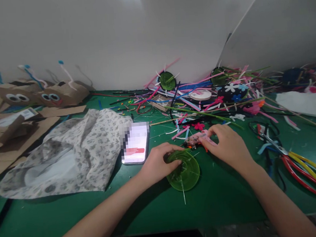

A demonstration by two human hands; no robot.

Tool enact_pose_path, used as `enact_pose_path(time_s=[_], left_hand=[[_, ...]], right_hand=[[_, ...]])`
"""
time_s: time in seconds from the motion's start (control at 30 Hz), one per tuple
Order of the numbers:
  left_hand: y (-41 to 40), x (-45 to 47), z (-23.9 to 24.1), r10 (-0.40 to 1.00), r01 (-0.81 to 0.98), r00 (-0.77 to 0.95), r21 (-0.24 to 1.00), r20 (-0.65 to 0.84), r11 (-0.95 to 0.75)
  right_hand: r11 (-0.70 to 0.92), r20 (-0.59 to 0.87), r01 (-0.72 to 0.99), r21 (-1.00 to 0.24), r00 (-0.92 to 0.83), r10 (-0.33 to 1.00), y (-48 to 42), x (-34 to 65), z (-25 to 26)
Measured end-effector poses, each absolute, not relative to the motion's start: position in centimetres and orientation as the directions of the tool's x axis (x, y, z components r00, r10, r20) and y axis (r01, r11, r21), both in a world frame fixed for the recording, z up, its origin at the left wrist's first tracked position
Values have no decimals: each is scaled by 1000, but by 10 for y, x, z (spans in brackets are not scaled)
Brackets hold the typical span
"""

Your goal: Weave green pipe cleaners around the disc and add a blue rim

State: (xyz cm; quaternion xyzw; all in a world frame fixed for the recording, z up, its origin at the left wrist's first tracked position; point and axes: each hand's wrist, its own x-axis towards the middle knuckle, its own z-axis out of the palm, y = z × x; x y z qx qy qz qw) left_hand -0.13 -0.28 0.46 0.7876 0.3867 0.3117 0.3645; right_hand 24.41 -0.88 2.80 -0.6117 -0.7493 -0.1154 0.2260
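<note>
A round translucent green disc (185,175) with thin white pins through it lies on the green table (127,213) near the front. My left hand (158,162) rests on the disc's left rim with fingers curled down over its edge. My right hand (228,145) is just right of the disc, its fingers pinched on a pink pipe-cleaner piece (200,138) that lies beside the disc's top edge.
A phone (135,142) with a lit screen lies left of my hands, beside a floral cloth (67,156). Cardboard figures with googly eyes (48,95) stand at the back left. A heap of pipe cleaners (199,89) fills the back. Red-and-yellow scissors (303,168) lie at right.
</note>
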Motion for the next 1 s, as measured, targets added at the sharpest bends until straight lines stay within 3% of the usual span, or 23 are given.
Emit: enact_pose_path(time_s=[0.43,0.7,1.0], left_hand=[[-3,0,6,870,399,464,838,165,-372],[-2,1,4,886,429,446,839,125,-334],[-3,1,4,900,480,428,825,79,-300]], right_hand=[[133,334,953,-272,-36,942,-16,249,11],[16,376,965,-263,87,922,-17,264,10],[32,358,965,-262,66,932,-23,263,13]])
